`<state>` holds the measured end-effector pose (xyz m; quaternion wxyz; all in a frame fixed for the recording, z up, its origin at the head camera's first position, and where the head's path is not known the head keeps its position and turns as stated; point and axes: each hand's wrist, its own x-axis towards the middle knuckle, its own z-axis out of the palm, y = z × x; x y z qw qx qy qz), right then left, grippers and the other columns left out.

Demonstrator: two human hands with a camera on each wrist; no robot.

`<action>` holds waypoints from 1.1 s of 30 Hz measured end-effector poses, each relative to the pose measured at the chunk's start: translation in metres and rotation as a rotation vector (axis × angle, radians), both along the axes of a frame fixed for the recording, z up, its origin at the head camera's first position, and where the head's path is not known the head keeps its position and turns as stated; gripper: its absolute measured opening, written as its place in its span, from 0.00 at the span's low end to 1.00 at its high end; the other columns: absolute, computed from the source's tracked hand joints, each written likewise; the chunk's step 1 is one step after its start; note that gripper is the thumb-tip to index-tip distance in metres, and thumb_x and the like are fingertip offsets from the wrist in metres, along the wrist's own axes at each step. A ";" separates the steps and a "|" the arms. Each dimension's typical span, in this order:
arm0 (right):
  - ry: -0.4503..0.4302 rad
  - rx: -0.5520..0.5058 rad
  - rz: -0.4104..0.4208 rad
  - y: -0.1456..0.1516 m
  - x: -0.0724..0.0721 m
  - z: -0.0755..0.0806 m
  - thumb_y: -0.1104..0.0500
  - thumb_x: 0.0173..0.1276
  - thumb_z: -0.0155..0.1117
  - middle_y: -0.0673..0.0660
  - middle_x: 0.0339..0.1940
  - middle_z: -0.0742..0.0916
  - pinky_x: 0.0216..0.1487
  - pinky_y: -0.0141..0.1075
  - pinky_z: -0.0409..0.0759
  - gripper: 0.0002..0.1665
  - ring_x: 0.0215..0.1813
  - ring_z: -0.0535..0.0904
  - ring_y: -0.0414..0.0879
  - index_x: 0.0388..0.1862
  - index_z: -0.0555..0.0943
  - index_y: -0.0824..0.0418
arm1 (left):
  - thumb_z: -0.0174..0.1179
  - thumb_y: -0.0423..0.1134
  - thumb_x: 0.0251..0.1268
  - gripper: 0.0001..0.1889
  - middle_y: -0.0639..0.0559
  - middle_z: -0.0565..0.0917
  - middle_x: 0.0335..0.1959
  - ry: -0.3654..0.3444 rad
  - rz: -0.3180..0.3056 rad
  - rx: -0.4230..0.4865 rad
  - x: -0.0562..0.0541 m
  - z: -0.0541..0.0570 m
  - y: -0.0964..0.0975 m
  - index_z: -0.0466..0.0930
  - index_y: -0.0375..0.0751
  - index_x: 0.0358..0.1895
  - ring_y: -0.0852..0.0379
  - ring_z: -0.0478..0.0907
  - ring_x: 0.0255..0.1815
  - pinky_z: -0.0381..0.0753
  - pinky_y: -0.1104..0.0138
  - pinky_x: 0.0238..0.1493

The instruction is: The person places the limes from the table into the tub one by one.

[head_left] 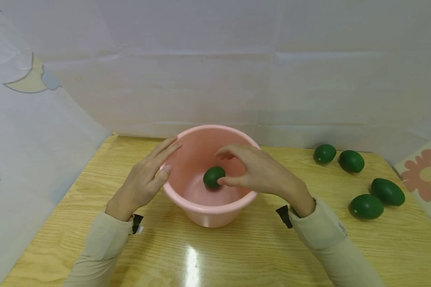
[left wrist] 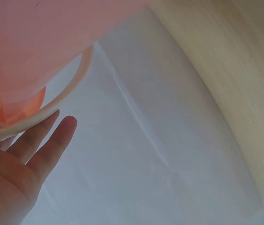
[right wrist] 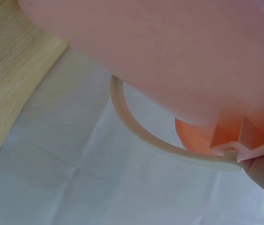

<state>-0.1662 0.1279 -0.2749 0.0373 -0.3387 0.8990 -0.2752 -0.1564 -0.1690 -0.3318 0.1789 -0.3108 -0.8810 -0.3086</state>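
A pink bucket [head_left: 210, 220] stands upright on the table, one dark green oval fruit [head_left: 212, 177] lying inside near its bottom. My left hand [head_left: 143, 183] is at the bucket's left rim with its fingers extended. In the left wrist view, those fingers are beside the pale bucket handle [left wrist: 68, 86]; whether they touch it I cannot tell. Over the right rim reaches my right hand [head_left: 255, 169], thumb and fingers spread in a loose curve with nothing between them. Its thumb overlaps the fruit's edge in the head view. The right wrist view shows little of that hand.
On the right of the wooden table [head_left: 230, 255] lie several more dark green fruits, one [head_left: 325, 154] at the back and another [head_left: 366, 206] nearer the front. A pale sheet [head_left: 215, 87] hangs behind the table. A flower print [head_left: 427, 174] shows at the far right.
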 end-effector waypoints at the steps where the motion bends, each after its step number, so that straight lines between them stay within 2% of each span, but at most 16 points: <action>1: 0.000 0.002 -0.001 0.000 0.000 0.000 0.45 0.60 0.73 0.45 0.57 0.84 0.65 0.42 0.74 0.32 0.62 0.78 0.42 0.62 0.76 0.52 | 0.44 0.42 0.72 0.28 0.52 0.61 0.79 0.000 0.000 0.000 0.000 0.000 0.000 0.65 0.48 0.75 0.48 0.65 0.75 0.74 0.43 0.60; 10: 0.017 -0.017 0.014 0.001 0.001 0.001 0.44 0.64 0.70 0.47 0.59 0.84 0.65 0.43 0.75 0.32 0.63 0.78 0.43 0.64 0.75 0.52 | 0.42 0.44 0.75 0.27 0.50 0.61 0.78 0.016 -0.010 -0.007 0.000 0.000 0.000 0.64 0.47 0.75 0.47 0.64 0.76 0.73 0.44 0.61; 20: 0.042 -0.069 0.015 0.005 0.001 0.004 0.49 0.66 0.69 0.50 0.60 0.83 0.65 0.44 0.75 0.29 0.63 0.78 0.46 0.64 0.76 0.55 | 0.42 0.44 0.75 0.27 0.51 0.61 0.79 0.007 -0.008 -0.005 0.001 0.001 0.000 0.65 0.47 0.75 0.48 0.63 0.76 0.72 0.45 0.63; 33: 0.110 -0.093 -0.005 0.017 0.003 0.007 0.50 0.64 0.71 0.52 0.60 0.84 0.63 0.47 0.76 0.30 0.63 0.79 0.49 0.64 0.77 0.56 | 0.43 0.42 0.73 0.27 0.52 0.61 0.79 0.014 -0.005 -0.006 -0.001 0.000 -0.001 0.65 0.48 0.75 0.48 0.64 0.76 0.75 0.44 0.58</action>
